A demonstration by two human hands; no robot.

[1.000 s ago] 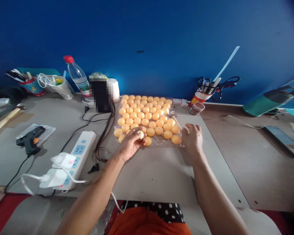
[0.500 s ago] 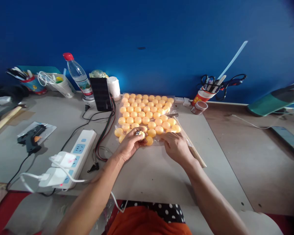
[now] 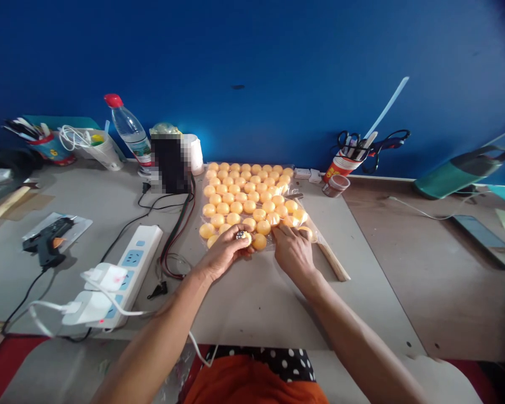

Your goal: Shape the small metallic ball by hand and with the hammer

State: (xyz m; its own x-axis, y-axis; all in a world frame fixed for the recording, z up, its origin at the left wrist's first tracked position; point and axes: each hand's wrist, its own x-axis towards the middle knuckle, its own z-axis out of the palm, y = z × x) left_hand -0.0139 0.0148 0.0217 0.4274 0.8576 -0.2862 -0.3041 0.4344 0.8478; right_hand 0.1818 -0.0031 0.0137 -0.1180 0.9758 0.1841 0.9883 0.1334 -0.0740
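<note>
My left hand (image 3: 225, 249) is closed round a small yellowish piece (image 3: 246, 238) with a shiny silver and dark part; its exact kind is unclear. It rests at the near edge of a flat clear plastic bag (image 3: 270, 242) filled with rows of orange balls (image 3: 249, 206) that look like table tennis balls. My right hand (image 3: 293, 247) lies over the bag's near right corner. Its fingers are bent down and together against the bag among the balls, and the fingertips are partly hidden. A wooden stick (image 3: 334, 262) lies beside that hand, partly under the bag.
On the left are a white power strip (image 3: 130, 280), a black glue gun (image 3: 48, 241), cables and a bottle (image 3: 130, 134). A dark pixelated patch (image 3: 170, 163) stands behind. At right are a cup of tools (image 3: 343, 165), a small tub (image 3: 335, 186), a green flask (image 3: 454, 174) and a phone (image 3: 483, 235).
My right hand has shifted slightly left and inward, closer to my left hand, uncovering an orange ball at the bag's right corner. The left hand still holds the small piece. The view has turned slightly.
</note>
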